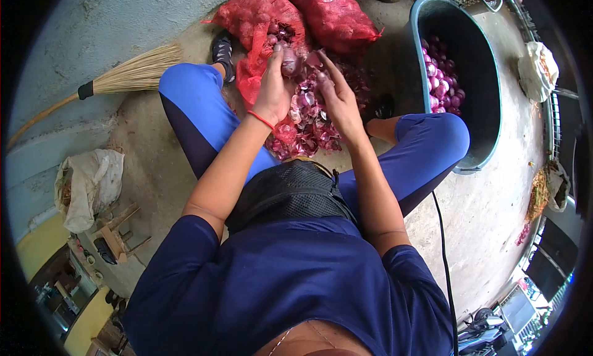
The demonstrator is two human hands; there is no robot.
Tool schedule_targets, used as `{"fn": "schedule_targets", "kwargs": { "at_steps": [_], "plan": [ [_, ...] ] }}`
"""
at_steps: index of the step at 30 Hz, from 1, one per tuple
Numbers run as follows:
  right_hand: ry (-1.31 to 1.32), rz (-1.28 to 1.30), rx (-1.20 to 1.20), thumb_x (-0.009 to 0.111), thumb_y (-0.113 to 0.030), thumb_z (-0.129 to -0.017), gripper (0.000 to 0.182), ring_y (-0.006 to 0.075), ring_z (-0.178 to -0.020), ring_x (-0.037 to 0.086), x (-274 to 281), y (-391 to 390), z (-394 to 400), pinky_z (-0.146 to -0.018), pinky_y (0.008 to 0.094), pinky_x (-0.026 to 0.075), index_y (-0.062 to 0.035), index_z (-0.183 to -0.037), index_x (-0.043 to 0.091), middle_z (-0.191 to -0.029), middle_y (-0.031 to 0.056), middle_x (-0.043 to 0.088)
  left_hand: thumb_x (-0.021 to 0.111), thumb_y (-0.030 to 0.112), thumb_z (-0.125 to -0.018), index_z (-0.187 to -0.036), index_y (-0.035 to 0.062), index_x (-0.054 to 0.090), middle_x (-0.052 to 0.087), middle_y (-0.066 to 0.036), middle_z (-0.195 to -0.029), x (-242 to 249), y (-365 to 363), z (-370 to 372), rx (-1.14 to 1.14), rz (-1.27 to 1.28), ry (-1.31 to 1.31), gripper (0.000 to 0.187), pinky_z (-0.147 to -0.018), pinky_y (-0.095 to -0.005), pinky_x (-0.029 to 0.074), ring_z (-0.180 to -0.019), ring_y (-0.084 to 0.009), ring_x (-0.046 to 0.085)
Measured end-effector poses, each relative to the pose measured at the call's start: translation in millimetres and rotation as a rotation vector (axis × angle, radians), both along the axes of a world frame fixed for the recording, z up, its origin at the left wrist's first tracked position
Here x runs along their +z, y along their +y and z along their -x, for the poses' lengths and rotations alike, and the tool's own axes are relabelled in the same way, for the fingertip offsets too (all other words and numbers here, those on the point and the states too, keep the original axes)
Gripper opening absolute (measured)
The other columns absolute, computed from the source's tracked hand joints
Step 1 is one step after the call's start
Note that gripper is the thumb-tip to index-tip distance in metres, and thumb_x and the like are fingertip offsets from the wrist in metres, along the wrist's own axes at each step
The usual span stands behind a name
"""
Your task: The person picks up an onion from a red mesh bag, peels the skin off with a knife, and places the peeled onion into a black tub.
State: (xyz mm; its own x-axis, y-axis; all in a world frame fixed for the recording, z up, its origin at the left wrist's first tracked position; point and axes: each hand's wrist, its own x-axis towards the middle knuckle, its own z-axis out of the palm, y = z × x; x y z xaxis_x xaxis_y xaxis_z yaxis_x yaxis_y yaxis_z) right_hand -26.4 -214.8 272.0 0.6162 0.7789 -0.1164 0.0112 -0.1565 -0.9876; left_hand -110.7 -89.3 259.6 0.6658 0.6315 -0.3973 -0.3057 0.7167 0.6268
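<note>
My left hand (pixel 275 93) is closed around a red onion (pixel 290 63), held up between my knees. Close beside it, my right hand (pixel 340 103) has its thumb and fingers closed on a flat purplish piece (pixel 314 60). That piece resembles onion skin, but its kind is not certain. Beneath both hands spreads a heap of loose red onion skins (pixel 312 122). Just beyond them, a red mesh sack (pixel 256 13) of onions lies with its mouth towards me, and some onions show there. To my right, peeled purple onions (pixel 441 84) lie inside a large blue-grey tub (pixel 488 124).
A second full red mesh sack (pixel 333 19) lies behind the heap. At the left, a straw broom (pixel 133 72) leans by the wall. A whitish sack (pixel 89 186) and a small wooden stool (pixel 114 238) stand on the floor. A black cable (pixel 442 245) runs along my right side.
</note>
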Motion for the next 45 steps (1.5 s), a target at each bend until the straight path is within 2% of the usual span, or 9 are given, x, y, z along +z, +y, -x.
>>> {"fn": "schedule_targets", "kwargs": {
  "at_steps": [3,7,11,14,17,26,34,38,45],
  "plan": [
    [-0.136,-0.129,0.046,0.051,-0.027,-0.100,0.046,0.0274,-0.116,0.063,6,4,13,-0.097,0.0357,0.046,-0.0208,-0.145,0.047,-0.126,0.0138,0.066,0.043,0.056,-0.100,-0.111,0.0097,0.064,0.067,-0.004,-0.104,-4,-2,-2,-0.026,-0.051,0.158,0.052,-0.088,-0.0328,0.050,-0.095,-0.0160,0.063],
    [-0.220,0.164,0.095,0.049,-0.029,-0.100,0.041,0.0337,-0.108,0.065,15,0,5,-0.090,0.0378,0.049,-0.0278,-0.140,0.052,-0.116,0.0185,0.067,0.043,0.053,-0.101,-0.119,0.0110,0.058,0.064,-0.002,-0.106,16,-6,-2,-0.072,0.006,-0.028,0.048,-0.085,-0.0335,0.050,-0.095,-0.0157,0.062],
    [-0.047,0.225,-0.004,0.049,-0.029,-0.101,0.039,0.0231,-0.094,0.069,20,1,-1,-0.085,0.0336,0.050,-0.0213,-0.139,0.053,-0.107,0.0146,0.070,0.043,0.040,-0.105,-0.127,0.0150,0.052,0.060,-0.002,-0.116,-4,-8,-3,-0.064,-0.113,0.119,0.034,-0.090,-0.0340,0.049,-0.105,-0.0148,0.058],
    [-0.043,-0.137,-0.024,0.047,-0.026,-0.103,0.040,0.0168,-0.088,0.065,-14,4,-8,-0.083,0.0311,0.050,-0.0128,-0.139,0.053,-0.102,0.0065,0.070,0.045,0.041,-0.104,-0.126,0.0144,0.052,0.059,-0.001,-0.117,7,-14,-7,-0.035,-0.164,0.091,0.035,-0.089,-0.0316,0.048,-0.105,-0.0130,0.057],
    [0.299,-0.130,-0.038,0.048,-0.020,-0.102,0.043,0.0139,-0.096,0.057,20,2,4,-0.089,0.0276,0.045,-0.0091,-0.144,0.047,-0.110,0.0052,0.065,0.047,0.042,-0.103,-0.127,0.0143,0.052,0.059,-0.001,-0.118,-5,-8,-8,-0.015,-0.195,0.166,0.037,-0.088,-0.0307,0.048,-0.105,-0.0125,0.057],
    [0.241,-0.153,-0.027,0.048,-0.021,-0.103,0.039,0.0087,-0.109,0.053,-6,3,-4,-0.095,0.0241,0.041,-0.0076,-0.139,0.052,-0.120,0.0053,0.063,0.045,0.041,-0.104,-0.128,0.0110,0.053,0.061,-0.005,-0.120,3,-9,-5,-0.011,-0.297,0.044,0.040,-0.093,-0.0327,0.050,-0.107,-0.0146,0.060],
    [0.218,-0.034,-0.086,0.046,-0.020,-0.103,0.043,0.0032,-0.063,0.041,3,1,-8,-0.060,0.0202,0.038,-0.0098,-0.145,0.046,-0.085,-0.0053,0.056,0.040,0.044,-0.105,-0.120,0.0114,0.052,0.059,-0.004,-0.111,11,-3,-3,-0.005,-0.111,-0.030,0.038,-0.090,-0.0340,0.051,-0.102,-0.0145,0.060],
    [0.254,-0.141,-0.002,0.049,-0.015,-0.102,0.052,0.0036,-0.074,0.045,13,3,9,-0.069,0.0196,0.041,-0.0111,-0.151,0.035,-0.102,0.0008,0.059,0.040,0.040,-0.105,-0.131,0.0108,0.050,0.061,-0.005,-0.120,-2,-6,-5,0.004,-0.215,0.061,0.040,-0.097,-0.0344,0.046,-0.109,-0.0152,0.059],
    [-0.004,-0.074,0.030,0.051,-0.017,-0.100,0.048,0.0084,-0.090,0.054,-1,3,9,-0.083,0.0250,0.045,-0.0148,-0.147,0.043,-0.120,0.0053,0.062,0.031,0.045,-0.106,-0.126,0.0041,0.044,0.050,-0.011,-0.120,-12,-7,-2,-0.028,-0.497,0.246,0.047,-0.099,-0.0351,0.042,-0.112,-0.0184,0.051]
  ]
}}
